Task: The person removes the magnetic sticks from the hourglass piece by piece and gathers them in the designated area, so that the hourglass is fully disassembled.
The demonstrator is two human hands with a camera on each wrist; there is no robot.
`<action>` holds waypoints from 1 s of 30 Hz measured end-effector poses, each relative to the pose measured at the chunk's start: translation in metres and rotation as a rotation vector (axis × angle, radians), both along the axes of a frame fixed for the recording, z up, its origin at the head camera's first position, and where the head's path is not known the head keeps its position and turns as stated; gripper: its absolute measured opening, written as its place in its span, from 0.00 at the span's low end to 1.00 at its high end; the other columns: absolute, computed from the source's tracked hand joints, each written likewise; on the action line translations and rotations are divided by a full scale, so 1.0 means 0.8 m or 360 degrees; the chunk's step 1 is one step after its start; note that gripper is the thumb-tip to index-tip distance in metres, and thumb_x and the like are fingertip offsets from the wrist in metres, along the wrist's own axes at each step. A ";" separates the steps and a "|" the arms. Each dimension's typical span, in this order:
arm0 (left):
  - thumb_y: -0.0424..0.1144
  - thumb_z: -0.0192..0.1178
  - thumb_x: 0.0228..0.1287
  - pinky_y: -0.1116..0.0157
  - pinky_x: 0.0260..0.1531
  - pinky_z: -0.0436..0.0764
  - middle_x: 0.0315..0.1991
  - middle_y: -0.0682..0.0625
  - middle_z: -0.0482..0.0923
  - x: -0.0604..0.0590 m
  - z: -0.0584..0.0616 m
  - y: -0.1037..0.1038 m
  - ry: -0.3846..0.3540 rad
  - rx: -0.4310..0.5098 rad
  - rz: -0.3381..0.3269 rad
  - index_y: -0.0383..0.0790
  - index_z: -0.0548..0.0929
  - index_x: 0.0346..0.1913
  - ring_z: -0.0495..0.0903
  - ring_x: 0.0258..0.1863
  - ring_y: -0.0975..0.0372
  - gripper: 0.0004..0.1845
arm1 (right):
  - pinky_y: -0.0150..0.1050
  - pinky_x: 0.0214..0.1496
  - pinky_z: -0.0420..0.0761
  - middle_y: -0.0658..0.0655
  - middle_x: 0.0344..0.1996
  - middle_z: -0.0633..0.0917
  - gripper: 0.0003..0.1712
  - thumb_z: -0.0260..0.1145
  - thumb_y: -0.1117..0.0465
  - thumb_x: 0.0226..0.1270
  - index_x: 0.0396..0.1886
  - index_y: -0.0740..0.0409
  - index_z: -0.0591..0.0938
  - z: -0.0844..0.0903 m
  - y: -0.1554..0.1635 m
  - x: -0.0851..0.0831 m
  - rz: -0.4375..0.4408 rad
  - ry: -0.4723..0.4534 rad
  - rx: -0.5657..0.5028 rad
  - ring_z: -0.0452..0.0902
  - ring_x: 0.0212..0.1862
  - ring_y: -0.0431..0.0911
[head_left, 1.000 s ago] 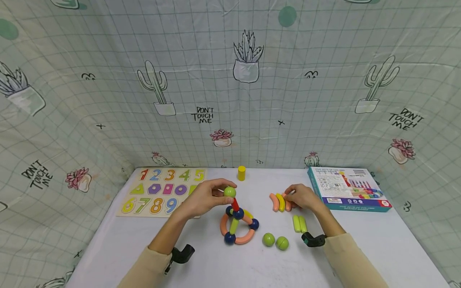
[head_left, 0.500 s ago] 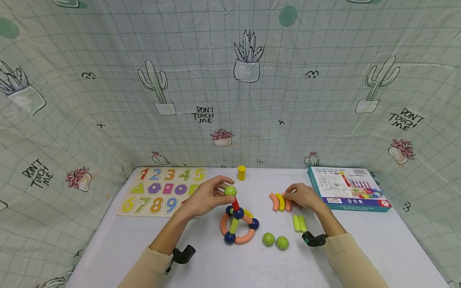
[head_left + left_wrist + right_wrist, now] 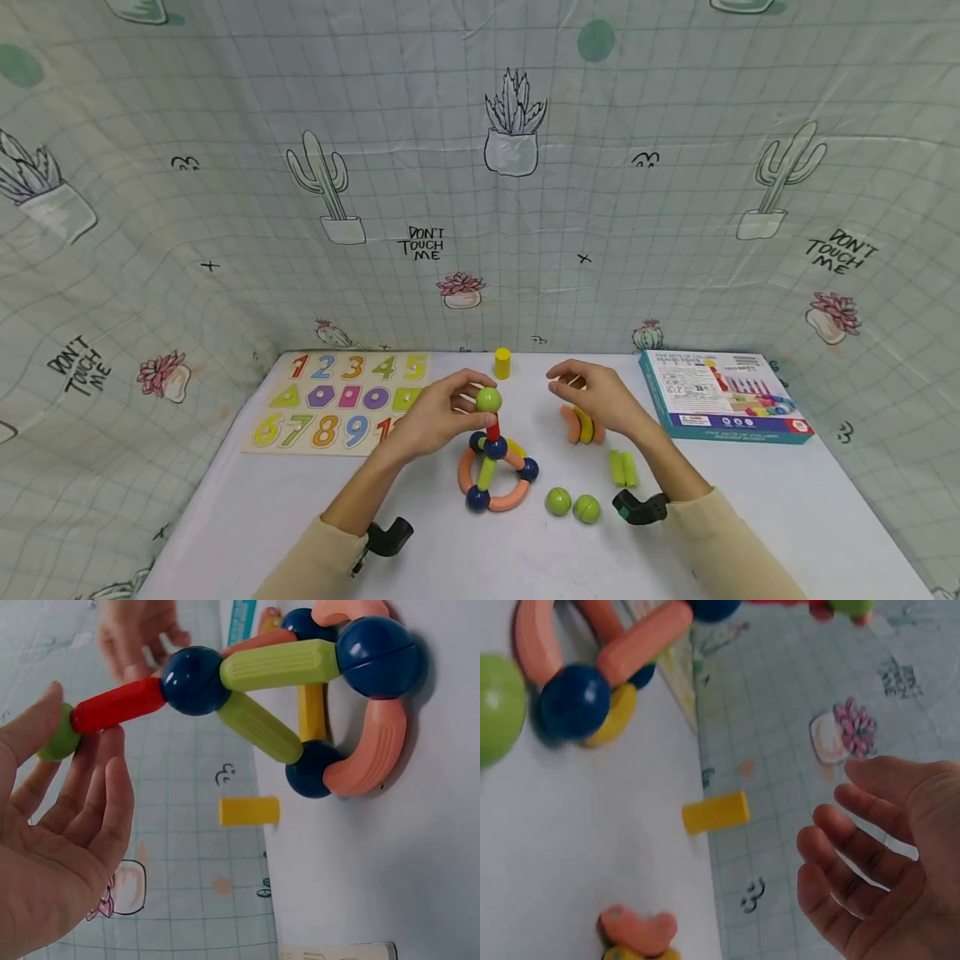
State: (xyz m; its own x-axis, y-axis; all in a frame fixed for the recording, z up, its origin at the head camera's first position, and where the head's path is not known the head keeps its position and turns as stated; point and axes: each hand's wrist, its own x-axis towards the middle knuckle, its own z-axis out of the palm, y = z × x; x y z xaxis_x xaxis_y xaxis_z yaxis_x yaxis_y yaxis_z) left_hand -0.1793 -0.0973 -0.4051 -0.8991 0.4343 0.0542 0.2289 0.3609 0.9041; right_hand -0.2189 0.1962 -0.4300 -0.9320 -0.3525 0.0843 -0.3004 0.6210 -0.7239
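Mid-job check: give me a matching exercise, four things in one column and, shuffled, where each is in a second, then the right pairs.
Things:
1. green ball
2. yellow cylinder
3. box
4. number puzzle

Places:
A. far edge of the table, standing alone
B. on top of the red stick, at the left hand's fingers
C. table's left side
D. table's right side

Pairs: 1-B, 2-A, 3-D, 4-C

backdrop cloth (image 3: 225,208): "DON'T TOUCH ME" | number board (image 3: 330,398): 1–5, 6–9 | box (image 3: 720,396): print unreadable, perhaps
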 end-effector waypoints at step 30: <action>0.41 0.75 0.58 0.67 0.34 0.84 0.33 0.54 0.89 0.001 -0.020 0.009 -0.0029 -0.0142 0.0033 0.44 0.91 0.44 0.87 0.33 0.66 0.11 | 0.35 0.35 0.79 0.40 0.43 0.83 0.18 0.74 0.52 0.64 0.52 0.41 0.81 0.033 -0.086 0.038 0.0447 0.0231 -0.0207 0.79 0.41 0.39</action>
State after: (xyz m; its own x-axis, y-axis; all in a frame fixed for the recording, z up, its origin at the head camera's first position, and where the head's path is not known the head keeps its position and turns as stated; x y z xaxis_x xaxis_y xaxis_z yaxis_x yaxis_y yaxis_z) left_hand -0.1784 -0.0905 -0.4211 -0.9084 0.4180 -0.0001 0.2046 0.4448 0.8720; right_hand -0.1883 0.1276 -0.4034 -0.7750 -0.5713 0.2702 -0.5525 0.4048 -0.7287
